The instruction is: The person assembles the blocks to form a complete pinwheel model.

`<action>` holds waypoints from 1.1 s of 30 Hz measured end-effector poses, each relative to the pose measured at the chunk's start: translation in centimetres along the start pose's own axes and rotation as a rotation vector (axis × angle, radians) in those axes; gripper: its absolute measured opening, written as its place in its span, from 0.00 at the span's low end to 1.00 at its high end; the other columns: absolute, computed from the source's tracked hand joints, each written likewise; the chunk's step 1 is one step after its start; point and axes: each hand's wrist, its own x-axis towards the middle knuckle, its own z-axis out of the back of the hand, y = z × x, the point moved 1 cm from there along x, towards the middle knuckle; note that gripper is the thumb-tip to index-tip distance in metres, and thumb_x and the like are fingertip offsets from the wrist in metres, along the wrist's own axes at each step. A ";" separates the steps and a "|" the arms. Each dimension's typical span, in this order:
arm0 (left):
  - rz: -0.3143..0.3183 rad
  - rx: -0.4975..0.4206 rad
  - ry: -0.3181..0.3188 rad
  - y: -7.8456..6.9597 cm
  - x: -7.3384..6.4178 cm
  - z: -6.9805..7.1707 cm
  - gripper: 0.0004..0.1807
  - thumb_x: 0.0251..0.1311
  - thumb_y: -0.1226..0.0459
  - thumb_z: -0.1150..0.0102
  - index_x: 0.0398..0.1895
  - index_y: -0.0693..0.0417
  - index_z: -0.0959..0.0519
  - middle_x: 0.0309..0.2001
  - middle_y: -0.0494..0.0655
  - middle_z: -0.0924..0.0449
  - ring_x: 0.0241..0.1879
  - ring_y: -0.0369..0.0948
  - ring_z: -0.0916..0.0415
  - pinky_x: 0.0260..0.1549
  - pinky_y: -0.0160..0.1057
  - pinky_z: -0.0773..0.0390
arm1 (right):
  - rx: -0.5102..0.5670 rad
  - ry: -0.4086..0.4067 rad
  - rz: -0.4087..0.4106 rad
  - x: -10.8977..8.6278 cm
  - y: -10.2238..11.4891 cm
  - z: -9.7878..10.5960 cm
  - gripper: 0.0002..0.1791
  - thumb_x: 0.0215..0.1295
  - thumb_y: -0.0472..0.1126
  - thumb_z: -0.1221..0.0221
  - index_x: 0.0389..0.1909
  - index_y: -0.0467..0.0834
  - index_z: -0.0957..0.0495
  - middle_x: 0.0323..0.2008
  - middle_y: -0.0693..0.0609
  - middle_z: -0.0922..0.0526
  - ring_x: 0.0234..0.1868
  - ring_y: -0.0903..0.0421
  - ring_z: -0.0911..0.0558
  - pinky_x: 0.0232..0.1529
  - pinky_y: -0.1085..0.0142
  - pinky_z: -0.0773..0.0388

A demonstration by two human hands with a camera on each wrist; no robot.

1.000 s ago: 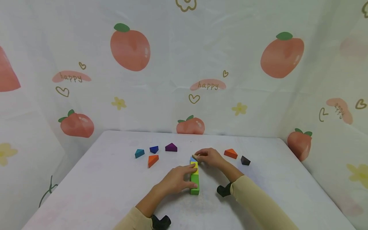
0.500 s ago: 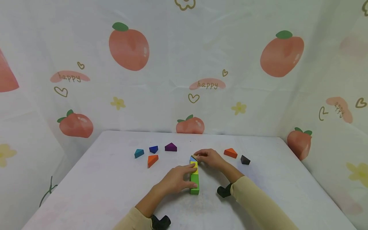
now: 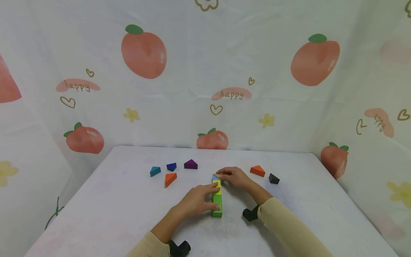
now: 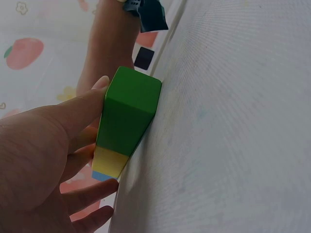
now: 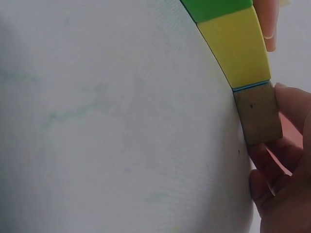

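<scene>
A row of blocks lies on the table in front of me: a green block (image 3: 217,205) nearest, then a yellow block (image 3: 215,189), then a light blue triangular block (image 3: 215,177). My left hand (image 3: 196,200) lies along the row, its thumb on the green block and its fingertips over the yellow one. At the far end, my right hand (image 3: 235,177) pinches a brown triangular block (image 5: 258,114) between thumb and fingers. In the right wrist view its brown face sits right against the row, a thin blue strip showing beside the yellow.
Back left are a teal block (image 3: 155,171), a blue block (image 3: 171,167), a purple block (image 3: 191,164) and an orange block (image 3: 171,180). At right sit another orange block (image 3: 258,171) and a black block (image 3: 274,179). A fruit-print curtain (image 3: 179,107) hangs behind the table (image 3: 106,214).
My right hand has shifted slightly, and the brown block has turned and settled beside the light blue one at the row's end. My left hand stays in place.
</scene>
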 end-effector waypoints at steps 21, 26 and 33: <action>0.007 0.003 0.003 -0.2 -0.1 0.0 0.37 0.54 0.44 0.33 0.67 0.40 0.28 0.70 0.36 0.36 0.67 0.46 0.37 0.61 0.52 0.32 | -0.013 0.004 0.041 -0.2 -0.3 0.0 0.14 0.71 0.43 0.43 0.53 0.48 0.18 0.48 0.55 0.17 0.41 0.55 0.25 0.42 0.64 0.24; 0.024 0.001 0.006 -0.2 -0.1 0.1 0.37 0.54 0.43 0.34 0.68 0.39 0.29 0.70 0.35 0.37 0.68 0.46 0.38 0.61 0.52 0.33 | -0.023 -0.002 0.051 -0.3 0.1 0.2 0.14 0.71 0.43 0.44 0.54 0.48 0.19 0.51 0.53 0.18 0.47 0.54 0.24 0.52 0.58 0.24; 0.038 -0.010 0.017 -0.1 0.0 0.1 0.37 0.54 0.43 0.34 0.68 0.38 0.29 0.70 0.36 0.37 0.68 0.46 0.38 0.61 0.54 0.33 | -0.049 -0.040 0.019 -0.2 -0.2 0.5 0.13 0.71 0.44 0.43 0.53 0.49 0.18 0.50 0.54 0.18 0.47 0.54 0.24 0.53 0.55 0.25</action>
